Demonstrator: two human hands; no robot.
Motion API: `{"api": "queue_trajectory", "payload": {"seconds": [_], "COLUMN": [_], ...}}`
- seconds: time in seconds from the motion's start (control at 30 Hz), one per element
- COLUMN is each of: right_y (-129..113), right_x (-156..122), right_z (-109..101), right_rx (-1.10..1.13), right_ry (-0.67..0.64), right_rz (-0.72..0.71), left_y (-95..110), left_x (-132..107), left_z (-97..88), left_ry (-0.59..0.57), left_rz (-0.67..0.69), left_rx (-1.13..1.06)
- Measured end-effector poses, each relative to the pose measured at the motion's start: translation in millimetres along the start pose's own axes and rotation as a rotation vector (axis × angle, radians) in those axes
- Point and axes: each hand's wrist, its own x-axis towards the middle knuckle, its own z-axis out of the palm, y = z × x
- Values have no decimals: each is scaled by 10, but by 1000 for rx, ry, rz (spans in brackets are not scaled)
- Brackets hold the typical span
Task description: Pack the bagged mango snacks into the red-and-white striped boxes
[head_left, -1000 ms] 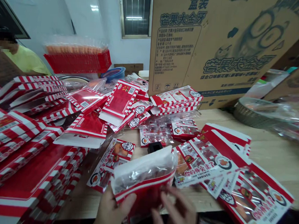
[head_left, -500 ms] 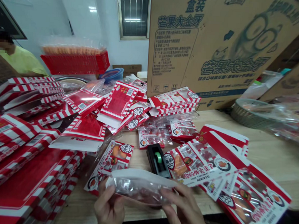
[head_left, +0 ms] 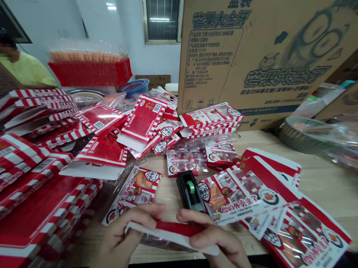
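My left hand (head_left: 124, 231) and my right hand (head_left: 217, 243) pinch opposite ends of a flattened red-and-white packaging sleeve (head_left: 173, 232), with a clear plastic bag (head_left: 163, 242) showing beneath it. Just above my right hand stands a black tape dispenser (head_left: 190, 191) holding a green-cored roll. Printed red-and-white box blanks (head_left: 238, 194) with clear windows lie to its right, and one blank (head_left: 132, 196) lies above my left hand. Tall stacks of red-striped flat cartons (head_left: 26, 189) fill the left side.
A large cardboard carton (head_left: 250, 61) stands upright at the back of the wooden table (head_left: 324, 191). A wicker basket (head_left: 300, 135) and plastic bags sit to the right. A red crate (head_left: 88, 70) stands at the back left, near a person in a yellow shirt (head_left: 25, 68).
The package has turned flat between my hands, its red-and-white band now facing up. My fingers have moved onto its ends, and the head view has shifted slightly.
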Motion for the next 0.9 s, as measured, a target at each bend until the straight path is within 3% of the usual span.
{"api": "queue_trajectory", "payload": {"seconds": [0.1,0.23,0.33,0.43,0.53,0.57,0.63,0.73,0.9], "right_y": [23,1,-41,-41,-11,-3,2,-15,-72], "right_x": [20,60,62,32,1,-4,-1,20,56], "right_z": [-18,-3,13,13,-2,-8,-13,-11,-16], "right_rx": [-14,-50,-68,-88,-122,-163,-261,-342,-409], "right_ry": [45,-13,21,11,-25,-12,43,121,124], "right_rz": [-42,-136,-97,-50,-83,-91,-94,-63,1], "left_y": [-26,-63,-48,-57,-106,-123,-138,-94,73], "left_x": [8,41,41,0,-42,-47,-38,7,124], "left_z": [-2,34,79,181,280,288,254,115,-46], "left_ry": [-12,-27,-17,126,338,353,247,-34,-173], "left_rz": [58,147,130,60,120,138,113,-6,-62], "left_rx": [-90,-126,-147,-148,-11,-8,-142,-414,-278]}}
